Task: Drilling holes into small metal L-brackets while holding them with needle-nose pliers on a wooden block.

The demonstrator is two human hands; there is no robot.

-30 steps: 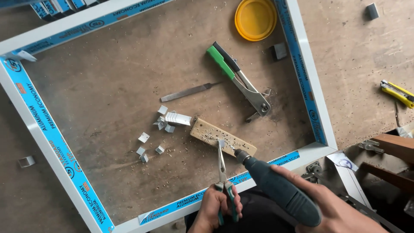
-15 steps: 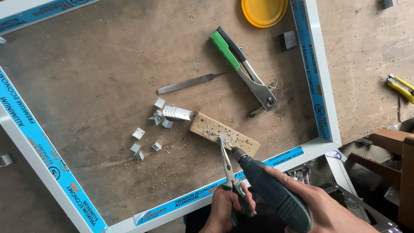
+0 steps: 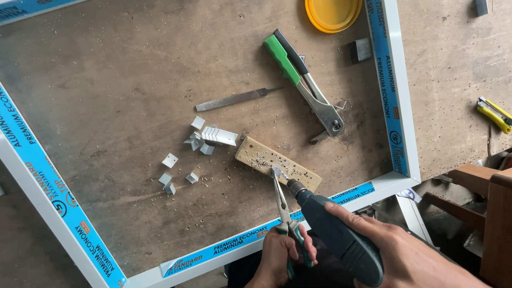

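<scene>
Both hands had crept up and toward the middle of my view since the earlier frames, and the whole bench had slid down and left under the camera, so the yellow lid now sat cut off at the top edge.

Nearest me, the left hand (image 3: 281,255) was wrapped tight around the handles of the long-nose pliers (image 3: 281,202), whose tips pinched a small metal piece (image 3: 276,172) against the wooden block (image 3: 277,162). The right hand (image 3: 410,256) was closed around the teal drill (image 3: 336,237), forefinger laid along its body, the bit meeting that same small piece at the block's near edge. I couldn't make out the bit's tip behind the chuck.

Between the hands and the block ran the near rail of the white aluminium frame (image 3: 240,246) with its blue film; pliers and drill both reached over it. Block and clamped piece lay where they had been, just inside that rail.

Left of the block I saw scattered little metal clips (image 3: 169,160) and a folded bracket (image 3: 218,135), lying as before. Farther on lay a flat file (image 3: 234,99), then the green-handled rivet gun (image 3: 304,80), its head near the block's far corner. Beyond sat a small grey block (image 3: 360,50) by the frame's right rail and the yellow lid (image 3: 333,13). Outside the frame at right lay a yellow utility knife (image 3: 493,113), with a wooden stand (image 3: 488,213) below it.
</scene>
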